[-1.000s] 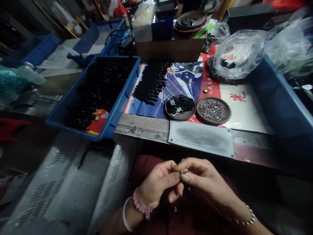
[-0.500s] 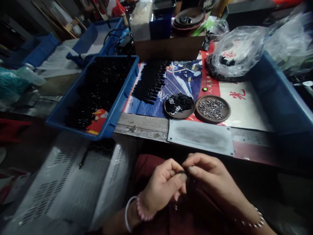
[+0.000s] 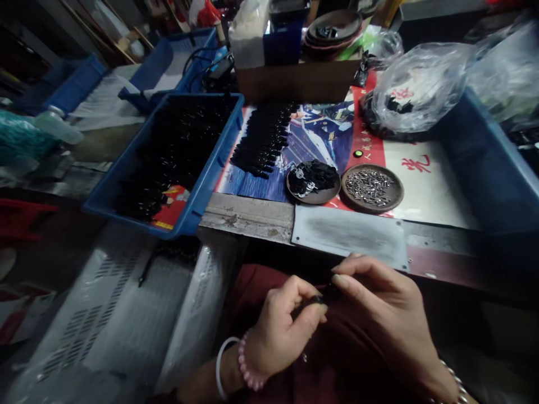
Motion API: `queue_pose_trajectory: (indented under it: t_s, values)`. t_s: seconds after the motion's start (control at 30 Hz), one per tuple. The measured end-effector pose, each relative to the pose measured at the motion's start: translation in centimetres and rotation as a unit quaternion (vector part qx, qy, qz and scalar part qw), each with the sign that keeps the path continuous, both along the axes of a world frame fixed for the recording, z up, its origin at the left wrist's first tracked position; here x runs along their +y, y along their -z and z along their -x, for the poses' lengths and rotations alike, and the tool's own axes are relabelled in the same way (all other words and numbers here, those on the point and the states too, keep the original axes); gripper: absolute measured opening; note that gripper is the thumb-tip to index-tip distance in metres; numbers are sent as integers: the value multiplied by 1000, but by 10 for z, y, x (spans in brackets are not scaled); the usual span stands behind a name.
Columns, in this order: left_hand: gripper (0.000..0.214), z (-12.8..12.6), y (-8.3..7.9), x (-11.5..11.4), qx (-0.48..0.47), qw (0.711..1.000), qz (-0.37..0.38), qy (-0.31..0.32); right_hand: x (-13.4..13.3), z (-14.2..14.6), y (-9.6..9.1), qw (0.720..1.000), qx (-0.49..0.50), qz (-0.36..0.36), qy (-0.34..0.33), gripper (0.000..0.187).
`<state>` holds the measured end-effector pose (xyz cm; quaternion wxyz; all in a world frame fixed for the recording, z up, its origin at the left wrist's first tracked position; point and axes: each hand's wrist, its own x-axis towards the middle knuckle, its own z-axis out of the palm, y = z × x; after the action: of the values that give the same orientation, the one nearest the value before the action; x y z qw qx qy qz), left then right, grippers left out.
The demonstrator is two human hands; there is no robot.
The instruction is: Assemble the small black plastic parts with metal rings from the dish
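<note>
Above my lap, my left hand (image 3: 284, 325) is closed, pinching a small black piece (image 3: 319, 300) between thumb and forefinger. Just to its right, my right hand (image 3: 385, 308) is also closed, with thumb and fingertips together at a small dark part (image 3: 333, 289) too dim to name. A narrow gap shows between the two sets of fingertips. Beyond them on the table stand a brown dish of black pieces with some white ones (image 3: 314, 197) and a brown dish of small silver metal pins (image 3: 393, 199).
A blue tray (image 3: 210, 179) full of black slender items stands at the left. Similar black items (image 3: 263, 140) lie in a row beside it. A whitish plate (image 3: 349, 235) covers the table edge. At right are a clear plastic bag (image 3: 438, 73) and a blue bin (image 3: 505, 163).
My right hand has shifted to the right, and its fingertips have drawn apart from my left hand's. My left hand has barely moved and still pinches the black piece.
</note>
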<state>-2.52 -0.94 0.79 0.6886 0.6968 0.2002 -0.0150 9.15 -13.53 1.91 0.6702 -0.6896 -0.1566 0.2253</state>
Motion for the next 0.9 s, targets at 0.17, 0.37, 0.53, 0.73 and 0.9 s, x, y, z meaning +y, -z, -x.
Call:
queue_pose_trajectory:
  t_s: [0.17, 0.37, 0.53, 0.73, 0.9]
  values:
    - [8, 0, 2, 1, 6, 1000, -8, 2, 2, 1, -2, 999, 24, 1, -31, 14]
    - [9, 2, 1, -2, 11, 999, -30, -8, 3, 15, 2, 999, 6, 30, -33, 16]
    - [24, 3, 2, -2, 15, 1000, 0, 13, 1, 13, 9, 993, 90, 30, -76, 23]
    - [50, 2, 8, -1, 7, 999, 30, 15, -1, 2, 22, 982, 137, -15, -128, 26]
    - [50, 1, 10, -4, 9, 999, 45, 0, 0, 11, 27, 993, 83, 21, -79, 29]
